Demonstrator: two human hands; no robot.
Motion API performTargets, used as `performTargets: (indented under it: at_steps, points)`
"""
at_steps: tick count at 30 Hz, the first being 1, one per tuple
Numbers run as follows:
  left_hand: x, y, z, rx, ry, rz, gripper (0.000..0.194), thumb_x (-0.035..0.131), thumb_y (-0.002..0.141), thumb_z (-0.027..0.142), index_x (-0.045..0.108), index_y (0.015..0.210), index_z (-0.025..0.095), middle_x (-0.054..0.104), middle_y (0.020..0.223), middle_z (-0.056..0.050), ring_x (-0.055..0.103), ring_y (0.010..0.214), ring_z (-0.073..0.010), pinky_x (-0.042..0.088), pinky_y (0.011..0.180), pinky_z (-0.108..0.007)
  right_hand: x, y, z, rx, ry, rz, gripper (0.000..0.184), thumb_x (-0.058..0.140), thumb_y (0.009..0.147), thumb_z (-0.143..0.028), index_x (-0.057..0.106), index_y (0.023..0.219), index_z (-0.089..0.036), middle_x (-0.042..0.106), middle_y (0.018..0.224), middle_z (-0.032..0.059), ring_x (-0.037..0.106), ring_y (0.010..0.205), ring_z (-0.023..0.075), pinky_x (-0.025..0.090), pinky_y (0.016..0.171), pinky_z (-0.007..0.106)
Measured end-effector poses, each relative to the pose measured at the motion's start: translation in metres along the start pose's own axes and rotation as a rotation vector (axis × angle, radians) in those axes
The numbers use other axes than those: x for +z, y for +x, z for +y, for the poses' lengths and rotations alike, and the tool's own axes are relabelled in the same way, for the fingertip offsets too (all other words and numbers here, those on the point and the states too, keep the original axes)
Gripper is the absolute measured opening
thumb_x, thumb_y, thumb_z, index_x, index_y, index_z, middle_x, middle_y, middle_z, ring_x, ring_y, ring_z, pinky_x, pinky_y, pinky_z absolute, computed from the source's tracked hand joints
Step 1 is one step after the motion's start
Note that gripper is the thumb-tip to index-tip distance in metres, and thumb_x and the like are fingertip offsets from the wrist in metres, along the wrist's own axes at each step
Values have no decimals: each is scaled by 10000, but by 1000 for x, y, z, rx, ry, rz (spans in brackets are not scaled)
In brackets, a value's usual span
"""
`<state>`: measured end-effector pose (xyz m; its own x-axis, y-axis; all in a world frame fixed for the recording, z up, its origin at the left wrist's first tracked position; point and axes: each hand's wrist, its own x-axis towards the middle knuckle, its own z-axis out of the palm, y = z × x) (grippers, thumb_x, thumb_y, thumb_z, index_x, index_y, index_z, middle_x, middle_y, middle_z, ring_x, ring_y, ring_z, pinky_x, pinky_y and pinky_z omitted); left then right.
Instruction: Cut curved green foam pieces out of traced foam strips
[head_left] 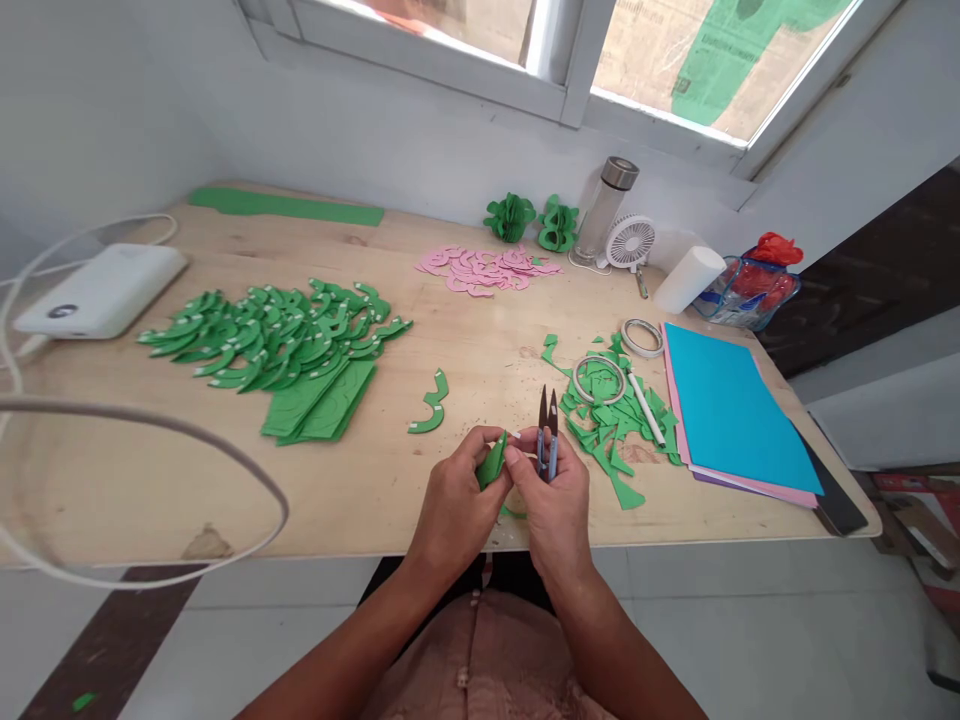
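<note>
Between the fingers of my left hand (459,490) is a folded piece of green paper (492,462), held near the table's front edge. My right hand (555,495) grips a pair of thread snips (548,440), dark blades pointing away from me, while its thumb and fingertips meet the green paper. Just beyond my left hand lies a wavy green paper cutout (430,405) with white tabs. Green paper scraps (611,400) are heaped right of the snips. A further bit of green paper shows beneath my hands, mostly hidden.
Left are piled green cutouts (277,330), stacked green paper (319,400) and a white power bank (101,290) with a looping cable (281,500). Pink cutouts (487,268), a glass bottle (600,215) and small fan (630,242) stand behind. Coloured sheets (735,400) and tape rolls (643,338) lie right.
</note>
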<state>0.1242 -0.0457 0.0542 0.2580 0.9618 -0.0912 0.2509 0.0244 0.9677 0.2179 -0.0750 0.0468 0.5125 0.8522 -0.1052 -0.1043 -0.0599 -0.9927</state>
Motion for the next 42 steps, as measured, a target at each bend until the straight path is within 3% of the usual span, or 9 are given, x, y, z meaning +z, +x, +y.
performTargets:
  at_steps: [5, 10, 13, 17, 21, 25, 30, 36, 42]
  points:
    - [0, 0, 1, 23, -28, 2, 174, 562, 793, 275, 614, 948, 215, 730, 850, -17, 659, 728, -188, 469, 658, -267, 1, 1, -1, 8, 9, 3, 161, 679, 712, -274, 621, 830, -182, 677, 759, 24, 619, 665, 154, 503, 603, 257]
    - [-1, -1, 2, 51, 103, 33, 195, 568, 793, 277, 613, 977, 228, 724, 814, 6, 651, 688, -181, 462, 647, -262, 1, 3, -1, 5, -53, 19, 153, 664, 705, -266, 617, 821, -179, 669, 730, 17, 627, 677, 163, 499, 605, 261]
    - [-4, -1, -2, 81, 127, 10, 260, 594, 782, 277, 617, 1037, 227, 729, 881, -11, 668, 778, -199, 475, 707, -278, 0, 4, 0, 4, -101, 31, 145, 650, 705, -258, 611, 821, -180, 657, 717, 15, 624, 702, 172, 490, 602, 261]
    - [-9, -1, -9, 67, -2, -43, 340, 628, 758, 260, 636, 1095, 218, 728, 993, -46, 668, 922, -223, 499, 803, -302, -1, 6, -1, -33, -170, 50, 124, 636, 714, -264, 605, 804, -184, 646, 697, 15, 616, 703, 178, 474, 580, 259]
    - [-14, 0, -11, -10, -91, -2, 305, 641, 736, 279, 683, 1029, 205, 744, 880, -36, 670, 803, -216, 519, 744, -310, -1, 7, -1, -78, -208, 59, 117, 636, 719, -284, 601, 779, -190, 640, 679, 12, 605, 667, 174, 455, 550, 254]
    - [-16, 3, -6, -111, -237, -29, 174, 648, 711, 301, 717, 822, 187, 734, 772, -29, 654, 746, -203, 511, 694, -292, -1, 8, 0, -83, -221, 43, 129, 641, 728, -299, 606, 786, -189, 634, 684, 7, 564, 598, 149, 428, 518, 243]
    - [-16, 7, -3, -261, -419, 12, 165, 712, 656, 326, 680, 679, 165, 647, 604, 13, 565, 566, -131, 448, 578, -235, -4, 5, 0, -45, -217, 25, 154, 646, 750, -328, 625, 796, -183, 614, 693, 1, 515, 557, 126, 394, 489, 231]
    - [-13, 7, -3, -231, -421, 73, 143, 717, 655, 298, 684, 686, 162, 629, 607, 23, 535, 576, -119, 427, 587, -226, -4, 0, -1, -35, -163, -61, 132, 604, 795, -307, 636, 816, -181, 591, 747, 5, 523, 631, 131, 423, 545, 232]
    - [-11, 7, -2, -175, -368, 88, 128, 694, 680, 290, 699, 705, 164, 682, 684, -7, 590, 673, -162, 462, 672, -267, 1, 3, 2, -50, -85, -84, 123, 601, 789, -296, 627, 808, -177, 581, 849, 30, 576, 730, 158, 512, 614, 257]
